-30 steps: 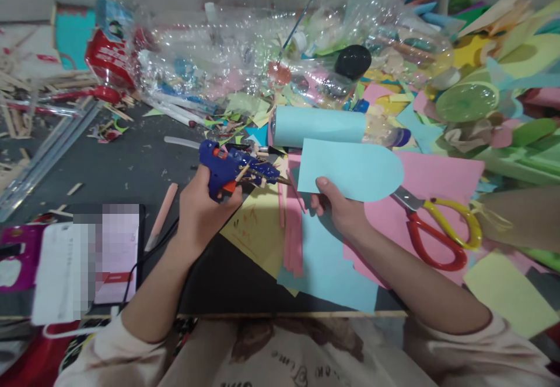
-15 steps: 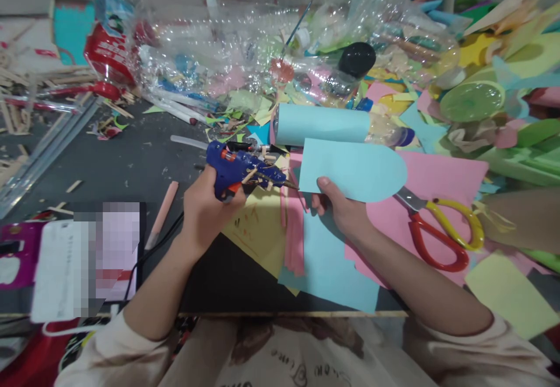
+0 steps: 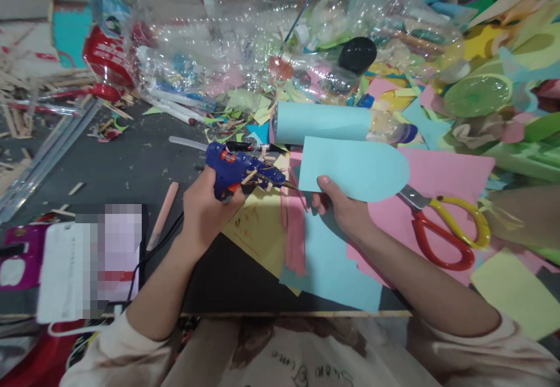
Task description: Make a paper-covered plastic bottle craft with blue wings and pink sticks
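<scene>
My left hand (image 3: 205,212) is wrapped round the handle of a blue glue gun (image 3: 236,170), whose nozzle points right. Thin wood bits cling to its barrel. The tip is close to the left edge of a light blue paper piece (image 3: 359,168) with a rounded right end. My right hand (image 3: 339,203) pinches that piece at its lower edge, thumb on top. Just behind it lies a bottle wrapped in light blue paper (image 3: 324,122) with a dark blue cap. Pink strips (image 3: 296,241) and a yellow sheet (image 3: 256,229) lie below the gun.
Scissors (image 3: 441,229) with red and yellow handles rest on pink paper (image 3: 455,171) at the right. Clear plastic bottles and paper scraps heap along the back. A phone (image 3: 122,247), a white device (image 3: 59,270) and a pink stick (image 3: 164,215) lie at the left.
Both hands keep almost the same pose and hold the same things. The view has shifted slightly; the glue gun's tip stays near the paper's left edge.
</scene>
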The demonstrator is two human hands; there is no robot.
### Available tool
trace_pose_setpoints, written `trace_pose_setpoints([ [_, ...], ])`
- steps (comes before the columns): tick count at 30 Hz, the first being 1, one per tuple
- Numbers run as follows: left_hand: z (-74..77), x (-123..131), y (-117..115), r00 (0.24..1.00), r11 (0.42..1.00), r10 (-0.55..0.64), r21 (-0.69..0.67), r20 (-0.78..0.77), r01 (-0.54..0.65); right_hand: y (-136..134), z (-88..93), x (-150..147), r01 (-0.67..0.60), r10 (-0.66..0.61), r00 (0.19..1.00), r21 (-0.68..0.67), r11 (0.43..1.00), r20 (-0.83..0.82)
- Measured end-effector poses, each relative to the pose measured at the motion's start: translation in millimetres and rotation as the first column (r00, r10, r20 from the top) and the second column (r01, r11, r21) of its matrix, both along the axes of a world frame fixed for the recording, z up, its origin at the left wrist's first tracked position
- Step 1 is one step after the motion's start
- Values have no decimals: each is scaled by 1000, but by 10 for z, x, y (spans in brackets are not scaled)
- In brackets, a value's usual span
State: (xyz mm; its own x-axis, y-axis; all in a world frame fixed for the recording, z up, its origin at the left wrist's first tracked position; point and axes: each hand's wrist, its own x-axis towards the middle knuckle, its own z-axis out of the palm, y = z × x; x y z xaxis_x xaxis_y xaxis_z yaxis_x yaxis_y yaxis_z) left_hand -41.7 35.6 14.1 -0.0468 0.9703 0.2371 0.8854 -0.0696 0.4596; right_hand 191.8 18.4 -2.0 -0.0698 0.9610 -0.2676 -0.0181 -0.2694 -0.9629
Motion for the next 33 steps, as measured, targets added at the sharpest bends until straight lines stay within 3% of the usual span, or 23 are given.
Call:
trace_pose_setpoints([
  [33, -28, -22, 33, 997, 989, 83, -119, -4, -83, 16, 91, -18, -93, 93, 995, 0, 996, 38],
])
